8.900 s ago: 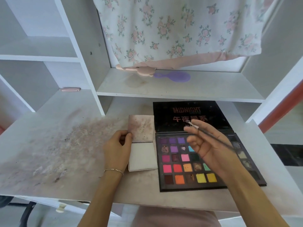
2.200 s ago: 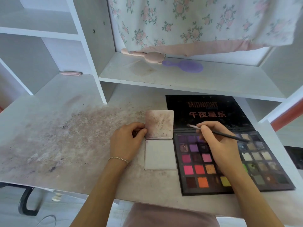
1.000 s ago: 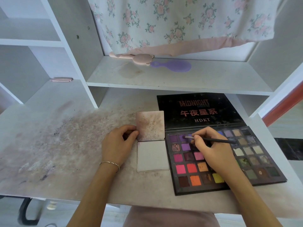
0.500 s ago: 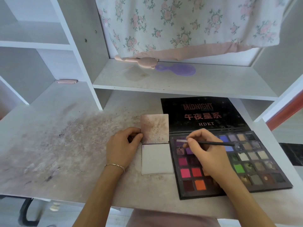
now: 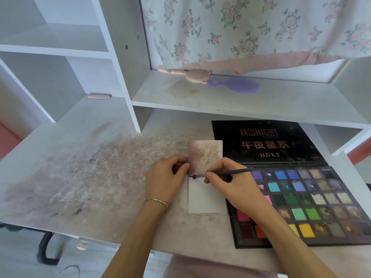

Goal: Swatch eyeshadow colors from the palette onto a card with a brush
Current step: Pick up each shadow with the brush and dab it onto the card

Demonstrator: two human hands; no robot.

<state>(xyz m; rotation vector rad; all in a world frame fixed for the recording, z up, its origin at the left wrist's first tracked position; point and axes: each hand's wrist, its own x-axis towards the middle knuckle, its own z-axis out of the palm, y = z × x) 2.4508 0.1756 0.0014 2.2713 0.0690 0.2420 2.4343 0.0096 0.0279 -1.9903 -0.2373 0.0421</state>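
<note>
Card [image 5: 206, 197] lies flat on the desk [image 5: 80, 177], just left of the palette [image 5: 301, 207], its stained upper leaf [image 5: 204, 155] raised at the far edge. Left hand [image 5: 163, 180] pinches that leaf's left edge between thumb and fingers. Right hand [image 5: 233, 184] pinches the brush [image 5: 222, 173], whose tip sits at the fold, at the far edge of the clean leaf.

Risks noted. The tip is so close to the fold that the stroke may land in the crease or on the stained leaf, giving a muddied swatch. The right wrist hangs over the near-left pans; dragging it would likely smear colour. If the left pinch slackens, the raised leaf may drop onto the wet stroke. Loose powder may scatter onto the already dusty desk.
</note>
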